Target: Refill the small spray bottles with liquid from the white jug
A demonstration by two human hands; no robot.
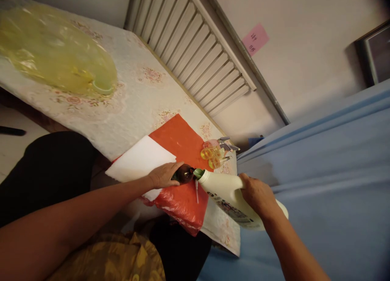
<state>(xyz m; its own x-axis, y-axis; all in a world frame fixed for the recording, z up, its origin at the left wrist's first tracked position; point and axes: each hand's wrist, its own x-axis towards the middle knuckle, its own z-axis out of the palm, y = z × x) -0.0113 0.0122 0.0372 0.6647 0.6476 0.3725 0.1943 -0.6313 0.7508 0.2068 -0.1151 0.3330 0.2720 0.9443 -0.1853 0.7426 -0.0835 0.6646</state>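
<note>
My left hand point(165, 176) is closed round a small dark brown bottle point(184, 173) above an orange-red plastic sheet point(179, 136). By its handle, my right hand point(258, 194) grips a large pale cream jug point(224, 187) with a printed label. The jug is tilted, its green-lined mouth meeting the dark bottle's neck. Whether liquid is flowing between them I cannot make out. A thin white stick or tube point(197, 191) shows just below the jug's mouth. White paper or foam point(141, 157) lies on the orange sheet, partly under my left forearm.
Clear bottles with yellow liquid point(210, 153) and grey tops stand at the sheet's far edge. A yellow plastic bag point(57, 53) lies on the floral tablecloth point(134, 98). Behind are a radiator point(195, 49) and a pink note point(256, 38); a blue curtain point(329, 175) hangs on the right.
</note>
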